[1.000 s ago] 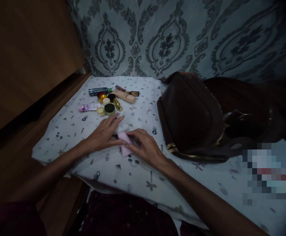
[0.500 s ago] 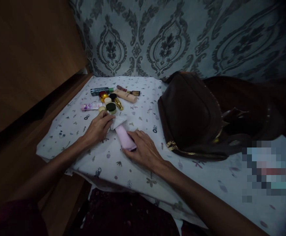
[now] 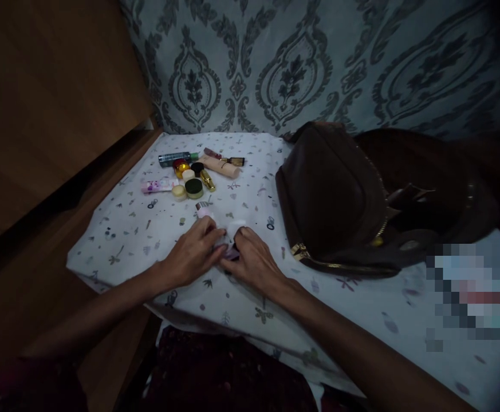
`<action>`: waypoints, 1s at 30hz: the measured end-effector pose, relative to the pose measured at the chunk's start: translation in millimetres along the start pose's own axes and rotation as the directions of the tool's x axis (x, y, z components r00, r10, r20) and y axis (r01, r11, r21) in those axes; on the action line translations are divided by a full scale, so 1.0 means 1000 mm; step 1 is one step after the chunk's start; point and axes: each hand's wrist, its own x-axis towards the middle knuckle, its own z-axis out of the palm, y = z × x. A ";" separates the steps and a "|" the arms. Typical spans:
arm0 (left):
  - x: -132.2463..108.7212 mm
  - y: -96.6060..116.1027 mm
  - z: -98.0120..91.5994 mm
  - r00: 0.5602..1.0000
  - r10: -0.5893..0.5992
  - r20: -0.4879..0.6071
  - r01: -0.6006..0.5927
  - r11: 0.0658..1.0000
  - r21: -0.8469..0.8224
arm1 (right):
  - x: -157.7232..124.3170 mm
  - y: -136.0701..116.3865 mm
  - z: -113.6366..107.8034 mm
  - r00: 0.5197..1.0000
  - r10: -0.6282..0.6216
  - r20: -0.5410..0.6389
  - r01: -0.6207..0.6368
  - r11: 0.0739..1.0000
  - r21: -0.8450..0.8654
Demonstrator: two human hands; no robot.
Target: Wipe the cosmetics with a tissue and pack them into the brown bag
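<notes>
A light pink tube or bottle (image 3: 202,210) with a silvery-banded end lies low over the printed cloth, its far end poking out beyond my hands. My left hand (image 3: 195,250) is closed on a white wipe (image 3: 235,224) that wraps round the pink container's body. My right hand (image 3: 254,258) grips the near end of that container, its fingers curled close against the left fingertips. Most of the container is hidden by the fingers and the wipe. Just past it stand a dark-lidded jar (image 3: 193,188) and a pale yellow jar (image 3: 179,193).
More cosmetics lie behind: a teal bottle (image 3: 174,159), a beige tube (image 3: 221,166), a gold bottle (image 3: 207,180), an amber jar (image 3: 181,168) and a floral tube (image 3: 159,186). A brown leather bag (image 3: 331,200) is at right, a wooden cabinet (image 3: 60,103) at left.
My left hand has slid toward me and right with the wipe, down along the pink container, and its banded far end now shows. My right hand stays at the near end.
</notes>
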 end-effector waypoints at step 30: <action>0.075 -0.065 -0.013 0.925 -0.353 0.140 0.379 0.831 -0.407 | -0.003 0.001 -0.001 0.988 -0.060 -0.139 0.083 0.983 0.164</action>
